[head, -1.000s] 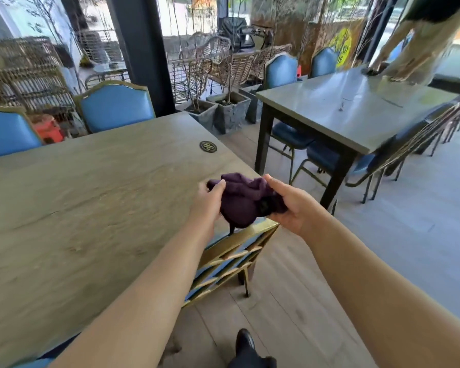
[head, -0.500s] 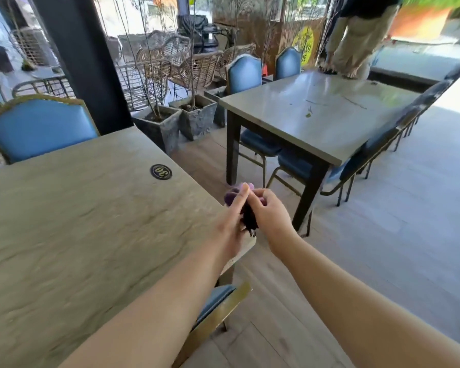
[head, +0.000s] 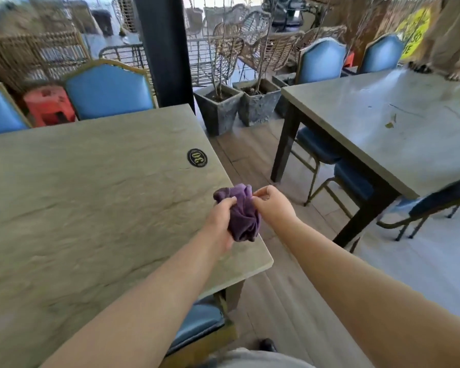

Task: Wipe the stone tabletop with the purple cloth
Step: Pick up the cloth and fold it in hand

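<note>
The purple cloth (head: 243,212) is bunched into a ball above the right edge of the stone tabletop (head: 90,197). My left hand (head: 219,220) grips the cloth from the left, fingers curled round it. My right hand (head: 272,205) pinches the cloth's upper right side with thumb and fingertips. The cloth hangs a little over the table edge, near its front right corner. A round black number badge (head: 197,158) sits on the tabletop beyond the hands.
Blue padded chairs (head: 108,90) stand along the far side, and one chair (head: 199,322) is tucked under the near corner. A second grey table (head: 383,123) with chairs stands to the right across a wooden-floor aisle. Two stone planters (head: 236,107) sit beyond. A person's legs (head: 452,41) are at far right.
The view has swung and the hands now sit over the table's right edge. The cloth, nearly hidden between the hands half a second ago, shows again as a bunched ball.
</note>
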Available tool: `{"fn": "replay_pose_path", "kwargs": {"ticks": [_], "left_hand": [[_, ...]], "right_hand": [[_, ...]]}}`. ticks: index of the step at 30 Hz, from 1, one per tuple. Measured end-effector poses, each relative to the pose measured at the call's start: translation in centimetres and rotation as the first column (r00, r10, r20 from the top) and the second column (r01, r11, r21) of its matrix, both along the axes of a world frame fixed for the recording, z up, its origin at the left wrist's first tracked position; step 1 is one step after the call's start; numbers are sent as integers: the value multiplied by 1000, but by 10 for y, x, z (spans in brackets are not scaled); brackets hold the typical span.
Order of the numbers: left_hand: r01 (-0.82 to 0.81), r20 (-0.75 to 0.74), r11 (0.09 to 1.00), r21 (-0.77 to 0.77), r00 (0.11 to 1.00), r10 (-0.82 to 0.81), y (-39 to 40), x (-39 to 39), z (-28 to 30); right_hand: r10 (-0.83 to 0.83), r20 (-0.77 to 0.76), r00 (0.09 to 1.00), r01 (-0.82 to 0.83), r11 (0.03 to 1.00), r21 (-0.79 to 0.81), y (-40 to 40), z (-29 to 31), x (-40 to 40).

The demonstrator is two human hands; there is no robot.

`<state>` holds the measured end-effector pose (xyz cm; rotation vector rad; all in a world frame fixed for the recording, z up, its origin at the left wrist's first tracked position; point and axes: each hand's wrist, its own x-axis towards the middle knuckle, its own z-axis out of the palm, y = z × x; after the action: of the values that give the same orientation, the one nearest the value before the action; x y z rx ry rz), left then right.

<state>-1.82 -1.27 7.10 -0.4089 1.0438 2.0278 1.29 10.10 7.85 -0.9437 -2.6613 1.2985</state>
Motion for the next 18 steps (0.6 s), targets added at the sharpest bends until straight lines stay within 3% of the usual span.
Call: {"fn": "replay_pose_path", "kwargs": {"ticks": [1, 3, 5, 7, 9, 12, 15, 18], "left_hand": [[-28, -17, 1000, -2, 999, 28, 0, -2, -2], [-1, -47, 995, -97, 999, -4, -1, -5, -1], [57, -54, 980, -188, 996, -68, -5, -6, -2], [80, -64, 965, -249, 993, -99, -9, -8, -5], [81, -51, 961, -264, 994, -98, -12, -7, -9], [35, -23, 939, -342, 999, -46, -16, 2, -17], [-107, -123, 879, -466, 991, 55, -18, 8, -37], [-233, -245, 775, -588, 964, 103, -19, 15, -47]], "right_hand": [[5, 20, 1000, -4, 999, -32, 6, -4, -6], [40, 69, 997, -19, 958, -285, 15, -9, -14], [145, 124, 982, -33, 769, -638, 23, -13, -16], [219, 158, 963, 3, 576, -817, 31, -17, -15], [224, 130, 966, -18, 559, -829, 38, -27, -17], [221, 67, 973, -96, 651, -753, 44, -43, -20], [314, 64, 947, -216, 774, -596, 48, -54, -19], [335, 42, 941, -270, 822, -502, 49, -58, -16]]}}
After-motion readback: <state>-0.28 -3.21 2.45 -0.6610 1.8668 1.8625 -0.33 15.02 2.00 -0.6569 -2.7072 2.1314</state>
